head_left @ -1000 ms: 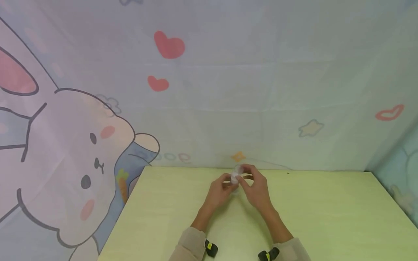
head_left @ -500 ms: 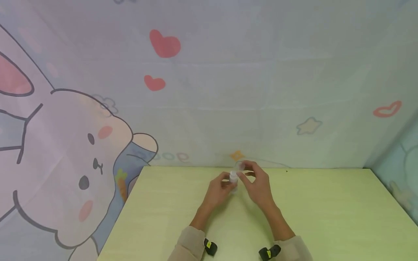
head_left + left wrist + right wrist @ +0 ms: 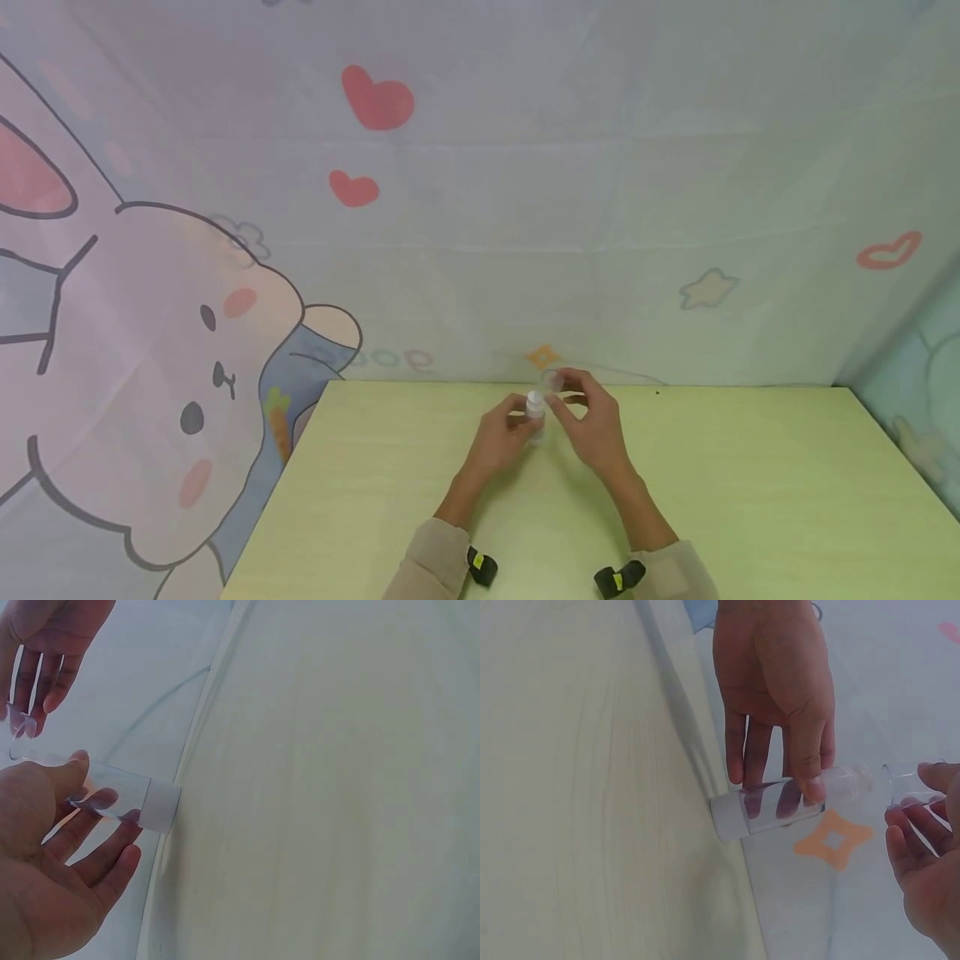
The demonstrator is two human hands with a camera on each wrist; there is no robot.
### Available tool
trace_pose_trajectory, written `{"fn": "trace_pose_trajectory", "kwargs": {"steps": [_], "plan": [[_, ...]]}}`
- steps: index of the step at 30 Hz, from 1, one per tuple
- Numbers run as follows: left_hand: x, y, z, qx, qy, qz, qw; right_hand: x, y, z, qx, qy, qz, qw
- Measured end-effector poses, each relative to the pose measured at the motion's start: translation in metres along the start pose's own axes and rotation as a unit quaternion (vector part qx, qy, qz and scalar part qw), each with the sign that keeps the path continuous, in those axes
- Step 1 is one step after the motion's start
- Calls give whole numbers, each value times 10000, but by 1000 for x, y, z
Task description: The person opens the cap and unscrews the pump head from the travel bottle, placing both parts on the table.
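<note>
A small clear bottle (image 3: pixel 535 410) with a white top stands upright at the table's back edge, pinched around its body by my left hand (image 3: pixel 498 437). In the right wrist view the bottle (image 3: pixel 784 806) shows its white base at the tabletop and a pale, translucent nozzle end. My right hand (image 3: pixel 597 425) pinches a clear, hollow cap (image 3: pixel 906 785) between thumb and fingers. That cap is held apart from the bottle, just above and to the right of the nozzle. The left wrist view shows the right hand (image 3: pixel 58 649) beyond my left hand (image 3: pixel 56 859).
The pale yellow table (image 3: pixel 750 483) ends at a wall hanging (image 3: pixel 487 250) printed with hearts and a rabbit (image 3: pixel 150 358), close behind both hands. Black straps with yellow tags (image 3: pixel 482 567) sit at the sleeve cuffs.
The right hand has lifted the clear cap up and slightly right, away from the bottle's top, uncovering the white end. The left hand keeps holding the bottle almost in place.
</note>
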State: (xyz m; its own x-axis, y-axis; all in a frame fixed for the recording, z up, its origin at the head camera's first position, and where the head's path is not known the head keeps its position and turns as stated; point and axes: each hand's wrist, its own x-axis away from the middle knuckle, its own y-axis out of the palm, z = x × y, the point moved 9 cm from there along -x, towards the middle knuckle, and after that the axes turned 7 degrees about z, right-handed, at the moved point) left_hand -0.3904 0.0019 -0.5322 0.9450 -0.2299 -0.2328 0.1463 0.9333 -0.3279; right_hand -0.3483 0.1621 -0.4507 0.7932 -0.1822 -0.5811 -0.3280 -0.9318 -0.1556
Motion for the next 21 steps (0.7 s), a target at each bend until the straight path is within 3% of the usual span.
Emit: {"fn": "trace_pose_trajectory", "kwargs": {"steps": [5, 9, 21], "plan": [[-1, 0, -1, -17, 32, -2, 10000, -1, -1, -5, -7, 29, 78, 10000], [-1, 0, -2, -46, -36, 23, 10000, -2, -4, 7, 59, 38, 76, 9999], [-2, 0, -2, -157, -80, 64, 9998, -3, -9, 12, 12, 237, 43, 9997]]}}
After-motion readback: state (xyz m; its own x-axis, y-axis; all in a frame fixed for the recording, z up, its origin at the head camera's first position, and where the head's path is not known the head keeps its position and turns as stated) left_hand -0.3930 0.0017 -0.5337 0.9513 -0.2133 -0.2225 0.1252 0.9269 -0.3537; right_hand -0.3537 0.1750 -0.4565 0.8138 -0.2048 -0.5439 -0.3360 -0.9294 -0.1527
